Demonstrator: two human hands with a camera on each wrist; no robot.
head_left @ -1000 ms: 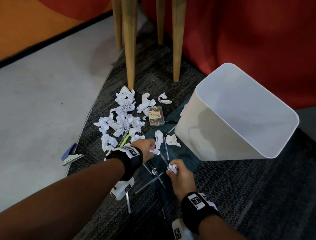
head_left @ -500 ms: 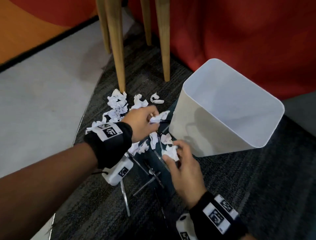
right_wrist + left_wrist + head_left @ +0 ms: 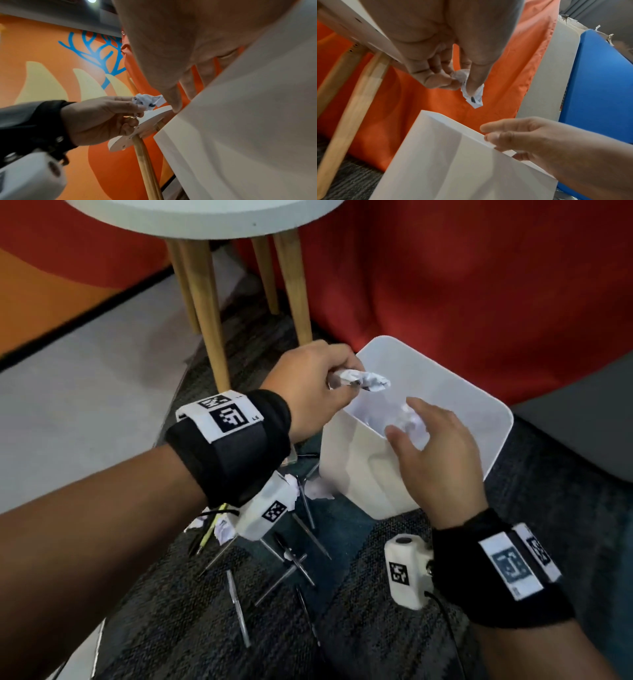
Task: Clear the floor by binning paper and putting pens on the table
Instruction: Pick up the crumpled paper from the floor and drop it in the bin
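We are at the binning step — our left hand (image 3: 317, 385) pinches a crumpled paper (image 3: 366, 380) over the bin (image 3: 472, 419); our right hand (image 3: 433, 460) hangs released above it. Next, let go; pens (image 3: 236, 607) on the floor await the bench (image 3: 205, 220).

Carpet (image 3: 178, 604): dark grey, flecked, covering the near floor.
Teal patch (image 3: 339, 529): set into the carpet at the centre.
Pale floor (image 3: 85, 392): smooth grey, on the left.
Red fabric (image 3: 462, 285): draped across the far right.
Orange wall (image 3: 51, 47): far left, painted with a blue branching shape (image 3: 99, 54) and cream shapes.
Blue panel (image 3: 597, 83): far right in the left wrist view.
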